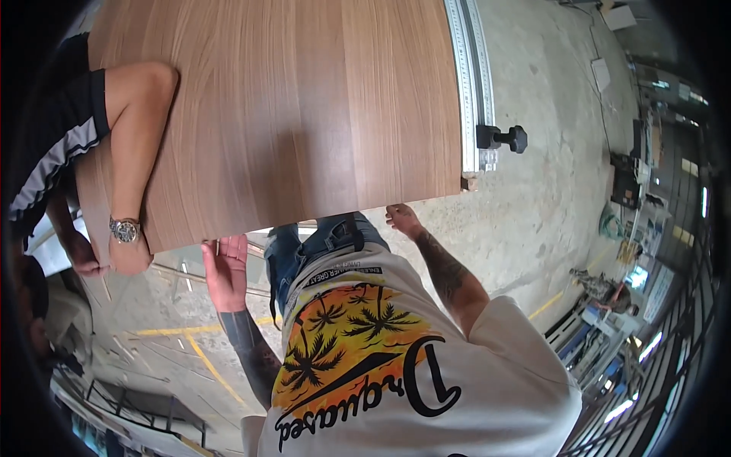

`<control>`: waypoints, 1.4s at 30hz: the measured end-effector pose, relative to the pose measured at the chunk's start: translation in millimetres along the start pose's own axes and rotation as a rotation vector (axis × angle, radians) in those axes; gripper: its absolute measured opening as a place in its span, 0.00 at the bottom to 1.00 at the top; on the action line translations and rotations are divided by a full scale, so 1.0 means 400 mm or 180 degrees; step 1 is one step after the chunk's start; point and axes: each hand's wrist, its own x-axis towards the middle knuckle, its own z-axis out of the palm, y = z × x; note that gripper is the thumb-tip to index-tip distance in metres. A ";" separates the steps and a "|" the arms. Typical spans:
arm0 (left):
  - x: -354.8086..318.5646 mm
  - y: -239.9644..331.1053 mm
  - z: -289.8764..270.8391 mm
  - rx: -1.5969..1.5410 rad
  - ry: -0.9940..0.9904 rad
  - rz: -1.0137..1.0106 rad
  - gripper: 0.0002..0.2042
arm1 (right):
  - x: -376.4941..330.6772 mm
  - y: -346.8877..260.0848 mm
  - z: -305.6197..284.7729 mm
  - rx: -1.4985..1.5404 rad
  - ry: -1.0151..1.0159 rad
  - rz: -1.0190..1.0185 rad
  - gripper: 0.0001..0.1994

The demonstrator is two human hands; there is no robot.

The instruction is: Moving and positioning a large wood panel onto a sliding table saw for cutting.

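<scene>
Grey concrete floor (548,99) fills frame right; brown wood-grain rectangular panel (320,107), upper centre, could slip if unsupported: left hand (228,273) open by its lower edge, right hand (403,219) curled, hold unclear.

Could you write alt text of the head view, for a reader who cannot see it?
A wood-grain board spans the upper middle, with the wearer's open left hand and curled right hand at its near edge. At left, a co-worker's arm with a wristwatch reaches over it; at right, a metal rail with a black knob lines its side.
</scene>
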 end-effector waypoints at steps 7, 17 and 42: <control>0.014 0.125 -0.078 0.1044 -0.0023 -0.0152 0.10 | -0.044 0.176 0.152 0.1074 0.0016 0.0284 0.11; 0.028 0.142 -0.071 0.0666 -0.0356 -0.0148 0.20 | -0.095 -0.029 0.198 -0.1513 -0.0344 -0.1025 0.18; 0.033 0.101 -0.102 0.0495 -0.0793 0.0287 0.14 | -0.211 -0.301 0.280 0.3134 -0.0767 -0.1080 0.16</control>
